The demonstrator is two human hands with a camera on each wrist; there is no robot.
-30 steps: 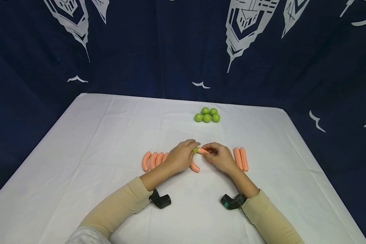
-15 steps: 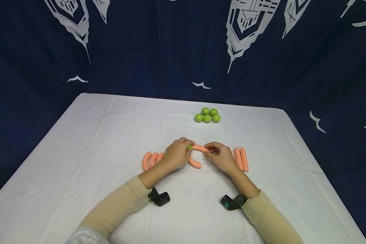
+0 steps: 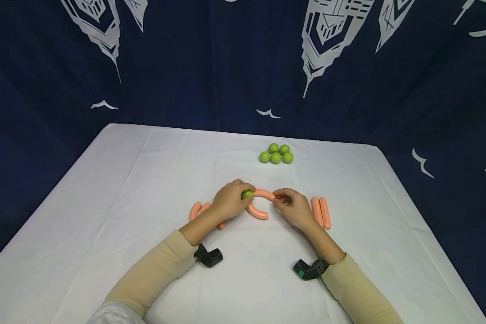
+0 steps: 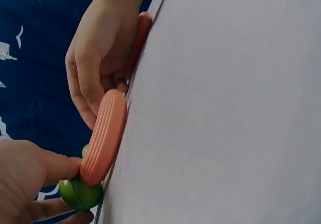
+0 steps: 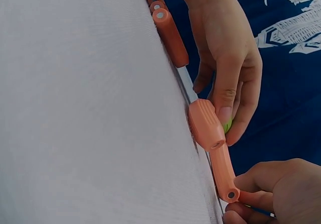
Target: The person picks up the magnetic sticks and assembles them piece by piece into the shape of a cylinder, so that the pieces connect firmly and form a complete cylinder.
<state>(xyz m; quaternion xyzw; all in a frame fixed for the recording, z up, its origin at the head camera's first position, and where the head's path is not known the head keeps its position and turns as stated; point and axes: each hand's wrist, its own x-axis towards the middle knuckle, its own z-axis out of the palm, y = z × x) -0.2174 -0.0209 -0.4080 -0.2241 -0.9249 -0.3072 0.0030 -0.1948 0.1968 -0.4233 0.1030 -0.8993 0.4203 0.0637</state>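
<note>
It looks like a staged recording booth, perhaps in a lab: a table point(image 3: 166, 171) draped in plain white, a navy curtain point(image 3: 178, 72) (printed with upside-down white towers point(image 3: 330, 29) and gulls point(image 3: 269, 112)) behind the table's far edge, spanning past both far corners, plus black wrist-worn cameras point(image 3: 210, 258).

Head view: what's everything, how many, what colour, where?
Loose balls: five, green, far side
Held ball: one, green, left hand
Middle curved pieces: two, orange, between left hand and right hand
Left curved pieces: at least three, orange, left, partly hidden
Straight pieces: at least two, orange, beside right hand
Table: one, white, beneath
Backdrop: one, dark blue, behind
Wrist devices: two, black, wrists
Garment: one, grey, lower left
Sleeves: two, beige, forearms
Bare hands: two, centre
</note>
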